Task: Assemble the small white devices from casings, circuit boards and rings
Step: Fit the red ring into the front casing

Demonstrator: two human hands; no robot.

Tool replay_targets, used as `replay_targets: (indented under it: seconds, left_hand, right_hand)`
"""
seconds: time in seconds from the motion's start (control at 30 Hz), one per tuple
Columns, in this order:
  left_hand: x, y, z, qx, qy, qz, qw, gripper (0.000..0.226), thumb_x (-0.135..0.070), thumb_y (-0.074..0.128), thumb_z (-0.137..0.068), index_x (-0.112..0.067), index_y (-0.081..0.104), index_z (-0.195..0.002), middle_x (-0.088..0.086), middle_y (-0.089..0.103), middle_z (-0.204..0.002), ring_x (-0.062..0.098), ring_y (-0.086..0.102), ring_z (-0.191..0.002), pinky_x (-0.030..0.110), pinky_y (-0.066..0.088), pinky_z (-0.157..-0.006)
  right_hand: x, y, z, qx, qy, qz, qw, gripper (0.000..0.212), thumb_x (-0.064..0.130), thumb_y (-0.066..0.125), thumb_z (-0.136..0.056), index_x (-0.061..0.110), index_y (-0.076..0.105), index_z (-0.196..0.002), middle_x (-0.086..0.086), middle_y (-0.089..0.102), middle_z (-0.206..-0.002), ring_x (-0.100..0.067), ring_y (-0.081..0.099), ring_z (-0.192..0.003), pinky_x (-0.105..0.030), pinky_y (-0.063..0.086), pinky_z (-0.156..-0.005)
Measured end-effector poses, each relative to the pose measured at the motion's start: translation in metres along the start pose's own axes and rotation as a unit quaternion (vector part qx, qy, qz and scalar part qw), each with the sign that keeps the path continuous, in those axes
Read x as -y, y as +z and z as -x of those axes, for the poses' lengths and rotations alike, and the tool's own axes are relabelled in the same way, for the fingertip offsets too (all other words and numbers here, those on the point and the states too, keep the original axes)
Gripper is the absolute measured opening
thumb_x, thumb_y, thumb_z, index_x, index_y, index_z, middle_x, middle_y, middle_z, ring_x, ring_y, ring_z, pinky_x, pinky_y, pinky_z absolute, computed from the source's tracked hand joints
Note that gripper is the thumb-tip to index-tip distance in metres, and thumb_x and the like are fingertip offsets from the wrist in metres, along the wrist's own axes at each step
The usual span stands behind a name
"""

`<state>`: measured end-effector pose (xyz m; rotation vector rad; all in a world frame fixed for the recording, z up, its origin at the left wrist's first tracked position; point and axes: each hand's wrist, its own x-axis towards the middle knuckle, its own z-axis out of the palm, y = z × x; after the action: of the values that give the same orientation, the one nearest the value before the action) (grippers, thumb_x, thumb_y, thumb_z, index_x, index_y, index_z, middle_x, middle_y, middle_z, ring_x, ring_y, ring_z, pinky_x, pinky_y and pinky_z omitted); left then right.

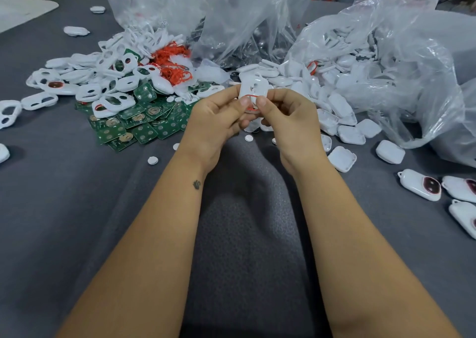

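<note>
Both my hands hold one white casing [253, 86] above the grey table, at the centre of the view. My left hand [219, 116] pinches its left side, and my right hand [286, 116] pinches its right side. A thin red ring [252, 96] lies on the casing between my two thumbs. Green circuit boards [134, 121] lie heaped to the left of my hands. White casings with holes [103, 77] are piled behind them, beside a tangle of red rings [172, 59].
Clear plastic bags [386, 67] spill closed white casing halves [342, 131] at the right. Assembled devices with dark red windows [422, 187] lie at the right edge. Small white round buttons [152, 160] are scattered on the grey cloth [77, 209].
</note>
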<state>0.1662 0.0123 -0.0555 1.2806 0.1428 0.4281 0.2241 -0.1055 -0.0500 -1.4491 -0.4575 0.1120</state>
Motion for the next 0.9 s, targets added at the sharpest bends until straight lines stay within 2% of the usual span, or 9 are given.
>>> replay_targets:
  seconds: [0.17, 0.33, 0.53, 0.63, 0.73, 0.9]
  left_hand:
    - [0.0023, -0.0013, 0.0001, -0.004, 0.0, -0.02, 1.0, 0.02, -0.008, 0.056, -0.096, -0.008, 0.068, -0.113, 0.001, 0.075, -0.094, 0.01, 0.07, -0.087, 0.017, 0.054, -0.075]
    - [0.0021, 0.0009, 0.0005, -0.022, -0.002, 0.002, 1.0, 0.016, -0.007, 0.057, -0.097, -0.013, 0.071, -0.099, 0.003, 0.076, -0.089, 0.014, 0.073, -0.082, 0.013, 0.053, -0.068]
    - [-0.0001, 0.0007, -0.0012, -0.015, -0.019, 0.039, 0.999, 0.016, -0.004, 0.055, -0.096, -0.007, 0.071, -0.099, 0.005, 0.076, -0.089, 0.016, 0.073, -0.085, 0.018, 0.055, -0.073]
    - [0.0012, 0.0018, -0.0005, 0.004, 0.001, 0.025, 1.0, 0.02, 0.001, 0.058, -0.093, -0.01, 0.07, -0.104, 0.002, 0.076, -0.094, 0.014, 0.071, -0.09, 0.018, 0.054, -0.077]
    - [0.0039, 0.002, -0.0009, -0.008, 0.03, 0.014, 0.999, 0.026, 0.005, 0.058, -0.091, -0.007, 0.067, -0.112, 0.004, 0.074, -0.097, 0.015, 0.069, -0.093, 0.02, 0.055, -0.08]
    - [0.0025, 0.0023, -0.0009, -0.002, 0.017, 0.028, 0.999, 0.028, 0.004, 0.056, -0.093, -0.001, 0.062, -0.12, 0.003, 0.074, -0.098, 0.012, 0.07, -0.091, 0.02, 0.055, -0.079]
  right_hand:
    - [-0.001, 0.0009, 0.0004, 0.004, -0.004, 0.042, 0.999, 0.0, 0.008, 0.065, -0.091, 0.008, 0.065, -0.091, -0.001, 0.069, -0.081, -0.007, 0.063, -0.072, -0.021, 0.049, -0.07]
    - [-0.0002, -0.0003, -0.0011, 0.028, 0.037, -0.053, 0.998, 0.011, 0.01, 0.058, -0.095, 0.006, 0.066, -0.089, 0.002, 0.068, -0.072, -0.003, 0.06, -0.062, -0.016, 0.045, -0.059]
    - [-0.0006, -0.0022, -0.0016, 0.038, 0.052, -0.099, 0.993, 0.01, 0.006, 0.061, -0.092, 0.007, 0.066, -0.084, 0.005, 0.067, -0.065, -0.003, 0.058, -0.057, -0.015, 0.043, -0.055]
    - [-0.0016, -0.0033, -0.0024, 0.028, 0.047, -0.079, 0.995, 0.012, 0.009, 0.063, -0.092, 0.012, 0.068, -0.082, 0.006, 0.067, -0.067, -0.004, 0.056, -0.06, -0.018, 0.041, -0.059]
    - [-0.0023, -0.0026, -0.0018, 0.022, 0.027, -0.066, 0.997, 0.013, 0.006, 0.063, -0.091, 0.014, 0.067, -0.081, 0.01, 0.065, -0.064, -0.001, 0.054, -0.058, -0.015, 0.042, -0.058]
    - [0.0001, -0.0026, -0.0016, 0.028, 0.035, -0.103, 0.994, 0.014, 0.005, 0.063, -0.09, 0.013, 0.066, -0.079, 0.003, 0.063, -0.068, -0.007, 0.05, -0.061, -0.018, 0.04, -0.06]
